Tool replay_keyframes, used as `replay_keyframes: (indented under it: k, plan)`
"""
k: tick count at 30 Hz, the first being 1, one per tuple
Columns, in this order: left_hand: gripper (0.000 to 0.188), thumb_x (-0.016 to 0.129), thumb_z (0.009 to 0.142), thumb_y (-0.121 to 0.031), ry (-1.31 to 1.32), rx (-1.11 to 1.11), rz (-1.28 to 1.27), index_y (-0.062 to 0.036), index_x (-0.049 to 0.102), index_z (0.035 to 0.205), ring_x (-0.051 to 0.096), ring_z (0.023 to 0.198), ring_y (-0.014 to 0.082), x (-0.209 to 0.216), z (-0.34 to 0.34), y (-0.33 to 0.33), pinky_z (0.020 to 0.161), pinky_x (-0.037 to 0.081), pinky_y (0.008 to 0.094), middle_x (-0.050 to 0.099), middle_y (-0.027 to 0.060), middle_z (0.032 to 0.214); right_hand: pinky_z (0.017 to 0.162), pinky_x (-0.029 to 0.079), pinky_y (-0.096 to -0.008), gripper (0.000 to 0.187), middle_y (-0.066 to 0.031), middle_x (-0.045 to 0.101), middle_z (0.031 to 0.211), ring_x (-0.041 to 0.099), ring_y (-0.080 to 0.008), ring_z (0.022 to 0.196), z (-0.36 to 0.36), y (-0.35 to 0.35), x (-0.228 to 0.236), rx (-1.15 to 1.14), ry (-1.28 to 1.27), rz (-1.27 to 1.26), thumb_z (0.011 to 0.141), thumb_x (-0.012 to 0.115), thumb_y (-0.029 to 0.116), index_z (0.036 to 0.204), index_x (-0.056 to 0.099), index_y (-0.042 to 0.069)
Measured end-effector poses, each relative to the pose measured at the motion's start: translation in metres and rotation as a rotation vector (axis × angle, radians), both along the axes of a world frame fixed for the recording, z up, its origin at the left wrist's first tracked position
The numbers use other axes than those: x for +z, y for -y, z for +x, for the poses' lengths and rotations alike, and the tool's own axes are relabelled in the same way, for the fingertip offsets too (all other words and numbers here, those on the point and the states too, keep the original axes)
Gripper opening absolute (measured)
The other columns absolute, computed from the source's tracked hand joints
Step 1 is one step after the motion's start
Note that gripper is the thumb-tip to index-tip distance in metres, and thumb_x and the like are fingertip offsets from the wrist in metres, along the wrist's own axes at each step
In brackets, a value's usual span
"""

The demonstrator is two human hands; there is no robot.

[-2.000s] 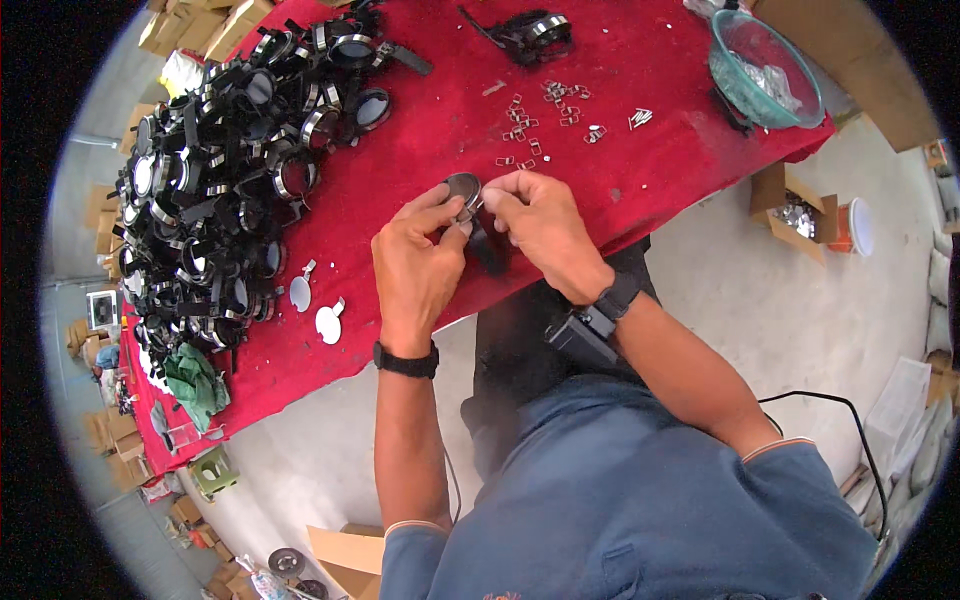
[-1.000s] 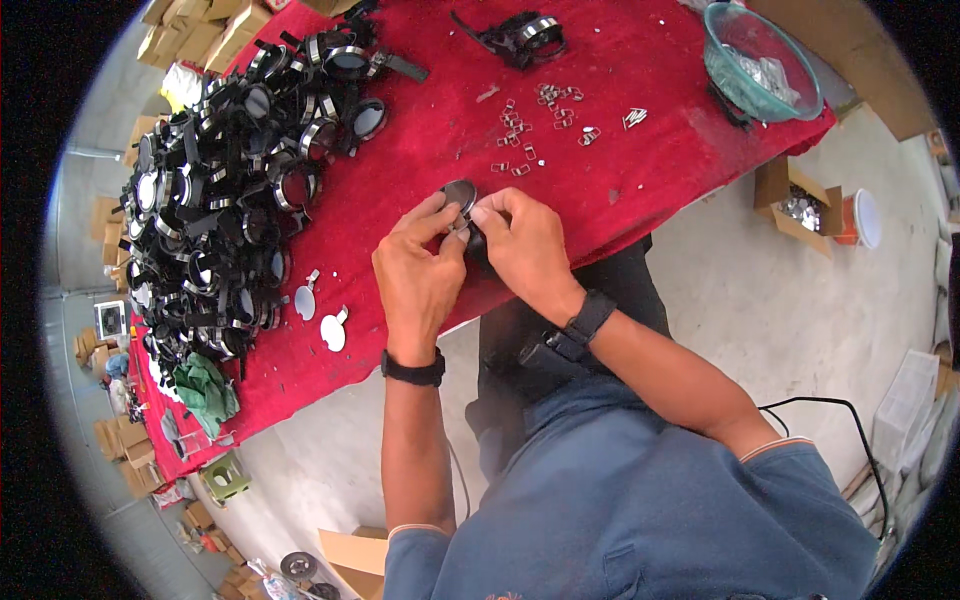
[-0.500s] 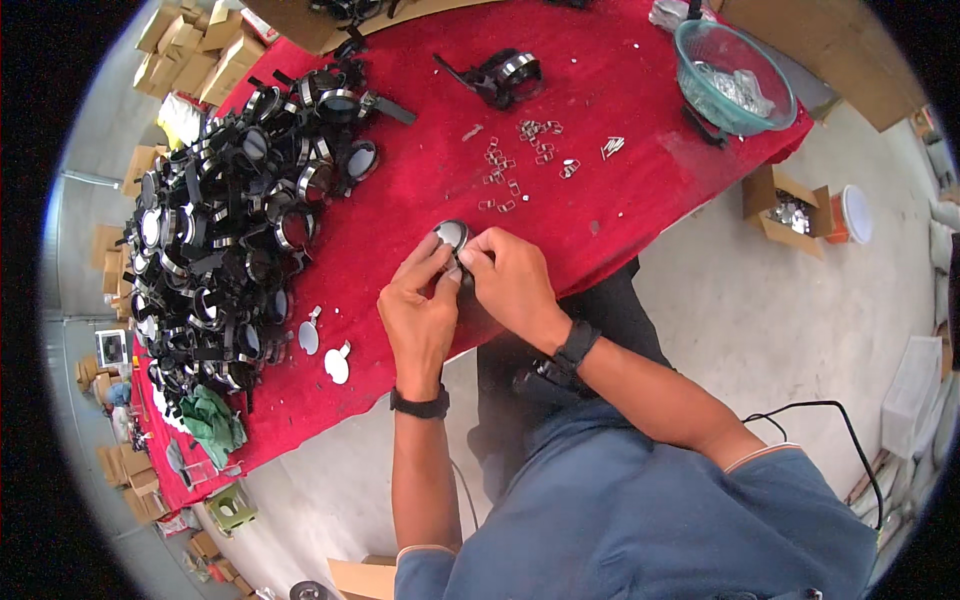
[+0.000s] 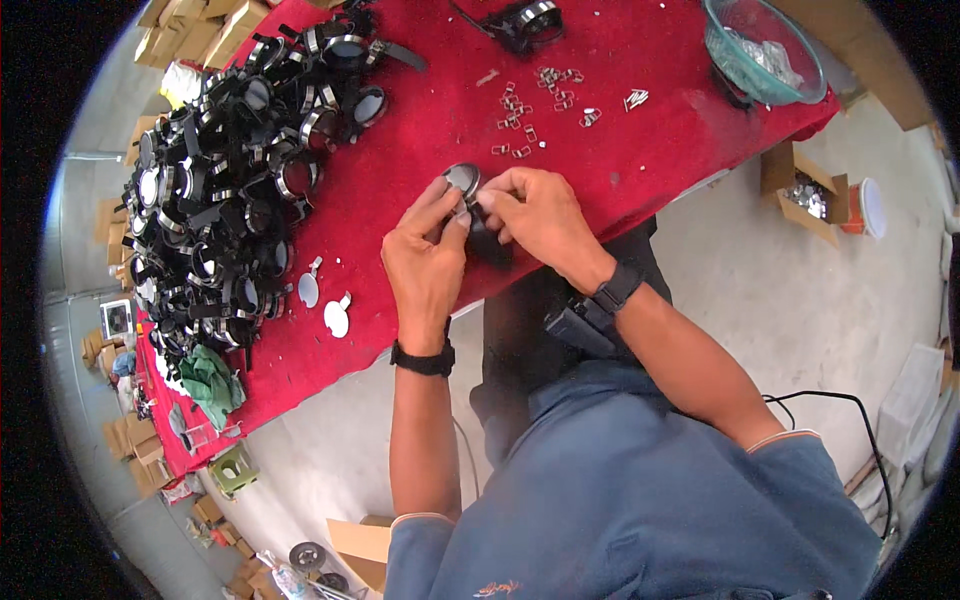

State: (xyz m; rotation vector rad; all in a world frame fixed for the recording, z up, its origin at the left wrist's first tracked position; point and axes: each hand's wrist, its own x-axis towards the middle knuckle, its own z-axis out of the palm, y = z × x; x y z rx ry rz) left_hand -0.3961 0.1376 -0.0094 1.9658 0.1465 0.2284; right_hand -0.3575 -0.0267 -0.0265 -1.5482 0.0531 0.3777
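left hand (image 4: 425,265) pinching round watch-like piece (image 4: 462,180), right hand (image 4: 535,215) alongside

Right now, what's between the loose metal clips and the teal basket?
Head view: a few slim pale pins on red cloth, then a dark object by the teal basket.

On the table (image 4: 420,120), strapped devices (image 4: 225,195) heaped at left, small fittings (image 4: 512,105) beyond the hands (image 4: 428,265), basin (image 4: 728,62) at far right.

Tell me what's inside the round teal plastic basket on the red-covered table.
Inside the round teal plastic basket lies crumpled clear plastic with a silvery shine. Anything wrapped in it can't be made out; the basket's bottom beneath is covered.
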Motion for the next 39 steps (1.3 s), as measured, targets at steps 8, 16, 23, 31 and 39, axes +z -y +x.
replay_keyframes:
  k: [8, 16, 23, 31, 39]
  plan:
    - [0.039, 0.072, 0.093, 0.005, -0.021, -0.008, -0.052, 0.0029, 0.074, 0.132, 0.069, 0.128, 0.0254, 0.002, -0.005, 0.003, 0.110, 0.053, 0.0341, 0.067, 0.0225, 0.147, 0.078, 0.056, -0.0493, 0.017, -0.0213, 0.075, 0.091, 0.073, -0.0411, 0.086, -0.017, -0.019, -0.014, -0.228, 0.453, -0.152, 0.097, 0.072, 0.016, 0.099, 0.071, -0.001]
    - [0.039, 0.071, 0.096, 0.004, 0.012, 0.025, -0.029, 0.0021, 0.074, 0.134, 0.066, 0.134, 0.0274, -0.003, -0.006, 0.011, 0.115, 0.051, 0.0360, 0.065, 0.0233, 0.149, 0.078, 0.055, -0.0525, 0.018, -0.0226, 0.073, 0.090, 0.071, -0.0446, 0.086, -0.019, -0.026, -0.014, -0.266, 0.472, -0.218, 0.097, 0.070, 0.018, 0.098, 0.069, -0.001]
    - [0.039, 0.071, 0.096, 0.004, -0.047, -0.005, -0.027, 0.0020, 0.073, 0.135, 0.066, 0.134, 0.0277, 0.004, -0.004, 0.009, 0.114, 0.051, 0.0361, 0.064, 0.0233, 0.150, 0.078, 0.055, -0.0527, 0.018, -0.0222, 0.074, 0.089, 0.072, -0.0437, 0.086, -0.009, -0.018, -0.014, -0.196, 0.362, -0.215, 0.098, 0.069, 0.017, 0.098, 0.070, 0.000]
    - [0.036, 0.073, 0.095, 0.003, -0.007, -0.026, 0.155, -0.0001, 0.076, 0.131, 0.067, 0.132, 0.0272, 0.007, -0.006, 0.005, 0.111, 0.054, 0.0358, 0.066, 0.0220, 0.148, 0.078, 0.055, -0.0526, 0.016, -0.0227, 0.074, 0.089, 0.073, -0.0437, 0.085, -0.013, -0.013, -0.010, -0.163, 0.390, -0.167, 0.098, 0.070, 0.016, 0.099, 0.070, -0.001]
    - [0.032, 0.074, 0.093, -0.002, 0.046, -0.001, 0.083, -0.0015, 0.080, 0.125, 0.072, 0.125, 0.0292, -0.003, -0.004, 0.003, 0.105, 0.057, 0.0367, 0.072, 0.0220, 0.140, 0.078, 0.054, -0.0533, 0.015, -0.0226, 0.073, 0.089, 0.072, -0.0442, 0.085, -0.012, -0.012, -0.008, -0.154, 0.367, -0.163, 0.098, 0.070, 0.015, 0.098, 0.069, -0.001]
